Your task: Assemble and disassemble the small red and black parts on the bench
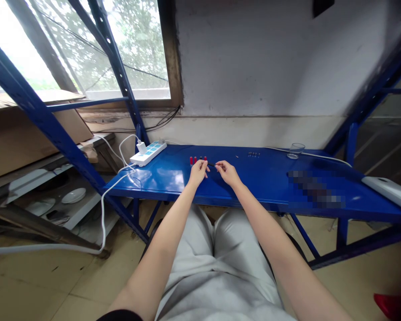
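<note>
Over the blue table (173, 176), my left hand (197, 173) is closed in a pinch at one end of a thin black stick-like piece (211, 164). My right hand (228, 173) pinches the other end, where a small light tip shows by the fingers. Its exact kind is too small to tell. Just beyond my left hand stand several small red-topped pieces (191, 160), partly hidden by the fingers. Farther right on the tabletop, several tiny metallic pieces (254, 154) sit in a row.
A white power strip (149, 154) with a plugged-in charger (141, 147) lies at the table's left end. A clear glass (296, 150) stands at the back right. Nearer lies a blurred-out dark object (316, 189). Blue frame posts (118, 67) rise at both sides.
</note>
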The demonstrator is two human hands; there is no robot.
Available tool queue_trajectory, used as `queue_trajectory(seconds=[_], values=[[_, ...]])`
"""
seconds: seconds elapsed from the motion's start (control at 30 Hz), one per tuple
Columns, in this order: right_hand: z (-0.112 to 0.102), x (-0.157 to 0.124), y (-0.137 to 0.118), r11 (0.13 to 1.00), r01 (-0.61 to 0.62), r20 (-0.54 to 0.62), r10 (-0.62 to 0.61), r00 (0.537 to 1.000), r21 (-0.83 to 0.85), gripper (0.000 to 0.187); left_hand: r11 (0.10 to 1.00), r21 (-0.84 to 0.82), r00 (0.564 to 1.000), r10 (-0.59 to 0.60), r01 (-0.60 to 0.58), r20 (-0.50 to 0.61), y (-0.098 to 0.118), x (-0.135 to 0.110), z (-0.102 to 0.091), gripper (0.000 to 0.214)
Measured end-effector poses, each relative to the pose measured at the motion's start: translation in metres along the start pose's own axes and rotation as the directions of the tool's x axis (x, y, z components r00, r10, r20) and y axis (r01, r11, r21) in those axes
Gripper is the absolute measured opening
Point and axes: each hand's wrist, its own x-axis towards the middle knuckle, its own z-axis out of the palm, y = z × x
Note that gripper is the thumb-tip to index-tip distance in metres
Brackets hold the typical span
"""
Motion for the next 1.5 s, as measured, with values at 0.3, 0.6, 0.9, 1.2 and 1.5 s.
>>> queue_trajectory(seconds=[0.3,0.6,0.9,1.2,1.5], values=[[-0.004,0.001,0.001,0.998,0.054,-0.134,-0.059,0.989,-0.043,0.027,0.998,0.031,0.976,0.06,-0.055,-0.21,0.009,-0.004,-0.005,0.033],[-0.002,-0.002,-0.007,0.993,0.121,-0.079,-0.121,0.99,-0.007,0.029,0.995,-0.085,0.989,-0.031,0.043,0.147,0.003,-0.002,-0.001,0.03],[0.002,-0.001,-0.001,0.988,0.155,-0.018,-0.156,0.988,-0.027,0.026,0.994,-0.099,0.985,-0.038,0.055,0.168,-0.002,0.0,-0.001,0.032],[0.003,0.001,0.002,0.994,0.11,-0.003,-0.11,0.994,0.029,0.024,0.992,-0.118,0.983,-0.03,0.051,0.178,-0.003,0.0,0.001,0.028],[0.004,0.001,0.004,0.995,0.067,0.067,-0.072,0.995,0.078,0.031,0.985,-0.169,0.987,-0.006,0.034,0.159,-0.003,-0.001,0.002,0.027]])
